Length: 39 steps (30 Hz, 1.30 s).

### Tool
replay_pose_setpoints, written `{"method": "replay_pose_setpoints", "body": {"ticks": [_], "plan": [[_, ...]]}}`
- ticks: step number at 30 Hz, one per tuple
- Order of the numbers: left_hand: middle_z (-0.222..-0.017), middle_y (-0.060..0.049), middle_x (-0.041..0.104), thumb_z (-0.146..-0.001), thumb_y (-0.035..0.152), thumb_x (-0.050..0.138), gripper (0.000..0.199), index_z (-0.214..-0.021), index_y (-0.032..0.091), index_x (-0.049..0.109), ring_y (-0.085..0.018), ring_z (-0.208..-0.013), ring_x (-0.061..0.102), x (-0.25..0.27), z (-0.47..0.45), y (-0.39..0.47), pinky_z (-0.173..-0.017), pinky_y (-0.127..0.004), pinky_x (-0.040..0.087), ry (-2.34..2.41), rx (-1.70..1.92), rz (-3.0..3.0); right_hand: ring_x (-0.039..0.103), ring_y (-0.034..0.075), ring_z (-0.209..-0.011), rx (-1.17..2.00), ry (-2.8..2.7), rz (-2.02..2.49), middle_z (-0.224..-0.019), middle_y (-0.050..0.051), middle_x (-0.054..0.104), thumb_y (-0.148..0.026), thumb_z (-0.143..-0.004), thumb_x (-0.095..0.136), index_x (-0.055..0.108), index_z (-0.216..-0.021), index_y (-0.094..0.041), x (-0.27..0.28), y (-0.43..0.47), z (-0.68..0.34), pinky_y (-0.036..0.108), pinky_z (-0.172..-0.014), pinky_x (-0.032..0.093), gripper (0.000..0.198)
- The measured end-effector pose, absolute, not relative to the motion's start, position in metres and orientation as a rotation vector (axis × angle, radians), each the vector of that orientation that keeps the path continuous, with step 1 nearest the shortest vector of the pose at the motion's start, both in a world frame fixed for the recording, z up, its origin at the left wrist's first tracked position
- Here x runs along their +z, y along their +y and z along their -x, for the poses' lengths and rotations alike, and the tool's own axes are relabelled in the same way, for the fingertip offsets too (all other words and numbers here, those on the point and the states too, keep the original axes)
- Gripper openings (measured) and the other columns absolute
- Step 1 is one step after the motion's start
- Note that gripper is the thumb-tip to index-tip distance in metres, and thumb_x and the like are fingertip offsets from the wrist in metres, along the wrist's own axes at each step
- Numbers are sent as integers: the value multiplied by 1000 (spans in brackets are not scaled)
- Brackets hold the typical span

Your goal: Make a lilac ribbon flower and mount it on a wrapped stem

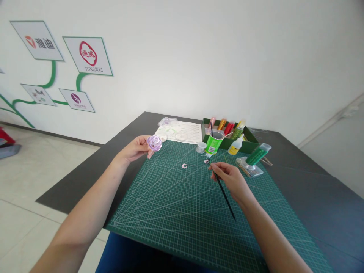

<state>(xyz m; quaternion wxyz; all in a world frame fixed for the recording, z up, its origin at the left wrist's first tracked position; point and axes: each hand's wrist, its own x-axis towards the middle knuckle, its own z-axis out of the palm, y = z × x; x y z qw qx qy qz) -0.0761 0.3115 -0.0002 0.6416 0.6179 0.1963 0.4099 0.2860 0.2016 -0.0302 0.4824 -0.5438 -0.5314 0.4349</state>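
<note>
A lilac flower in one hand, a thin brush in the other

From where I stand, the flower is left of centre in the frame, pinched between the thumb and fingers of the left hand. It looks light, its glossy petals thin and probably easy to crush or a little slippery; I'd take it low, at the base, and leave the petal edges alone. The right hand, right of centre, grips the brush near its upper end in the frame, the dark handle slanting down to the lower right. That handle seems stiff and weighs next to nothing, I'd guess.

Two small pink pieces lie on the gridded green mat around the centre. Beyond them stand a bright green can, a white bottle and a dark green box of coloured tubes. The mat covers much of a black table. Behind rises a pale wall, with framed signs at upper left; light floor tiles show at lower left.
</note>
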Motion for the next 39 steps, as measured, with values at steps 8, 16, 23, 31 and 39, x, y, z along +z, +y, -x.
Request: {"method": "replay_pose_setpoints", "body": {"ticks": [8, 16, 23, 31, 39], "plan": [[-66, -6, 78, -78, 22, 95, 20, -85, 11, 79, -14, -56, 72, -7, 75, 321, -58, -20, 58, 632, 896, -1407, 58, 17, -60, 1060, -1296, 1260, -61, 1, 66, -83, -66, 84, 73, -77, -19, -27, 201, -286, 31, -60, 47, 65], [-56, -2, 68, -65, 39, 104, 41, -67, 13, 72, -13, -52, 66, 20, 64, 314, -54, -22, 56, 437, 1116, -1374, 58, 18, -59, 955, -1306, 1311, -61, 2, 67, -78, -70, 85, 71, -76, -20, -29, 202, -292, 31, -61, 46, 60], [-60, 3, 59, -76, 23, 97, 41, -61, 16, 60, -10, -55, 63, 78, 30, 307, -54, -19, 55, 227, 1382, -1298, 67, 23, -68, 850, -1404, 1347, -70, 6, 74, -72, -74, 83, 71, -76, -22, -28, 199, -292, 34, -65, 49, 51], [-77, 5, 62, -107, 26, 68, 15, -97, 15, 72, -12, -73, 78, 137, -14, 321, -62, -17, 59, 236, 1537, -1412, 70, 25, -72, 771, -1514, 1354, -74, 6, 74, -65, -82, 76, 68, -77, -24, -30, 199, -288, 36, -69, 49, 42], [-80, 6, 69, -111, 27, 56, 25, -98, 10, 68, -14, -79, 83, 164, -63, 317, -69, -23, 62, 205, 1328, -1517, 62, 21, -65, 922, -1709, 1380, -69, 4, 74, -60, -86, 74, 69, -78, -23, -30, 197, -283, 33, -66, 45, 39]]}}
